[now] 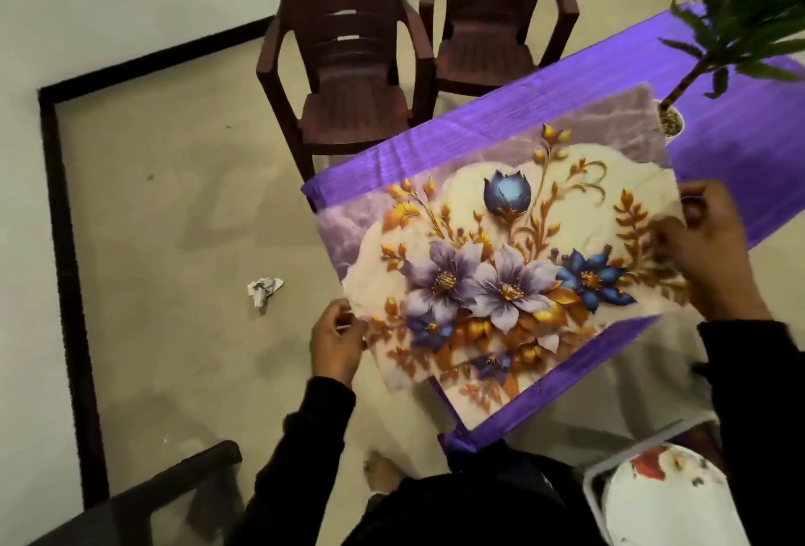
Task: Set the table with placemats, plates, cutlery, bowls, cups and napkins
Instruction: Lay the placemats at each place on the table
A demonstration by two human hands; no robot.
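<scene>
**Placemat held over table end, not yet laid**

Head view. Floral placemat (pixel 501 258) is held by both hands over the near end of the table, which is covered by a purple tablecloth (pixel 610 79). Left hand (pixel 337 343) pinches the mat's near-left edge, fingers curled on it. Right hand (pixel 710 249) grips the right edge, thumb on top. The mat sits skewed to the table; its left corner overhangs the cloth's edge, above the floor. Whether it touches the cloth or floats just above it, cannot tell.

Judgement: to lay it well, turn the mat square to the table edge, bring it wholly inside the cloth, lower it flat and smooth outward before letting go.

Surroundings: potted plant (pixel 671 120) stands on the cloth just beyond the mat's far-right corner, its leaves above; the likeliest snag. Two brown chairs (pixel 348 79) stand beside the far table edge. Crumpled paper (pixel 263 288) lies on the floor. A white patterned plate (pixel 666 502) waits in a tray, lower right.
</scene>
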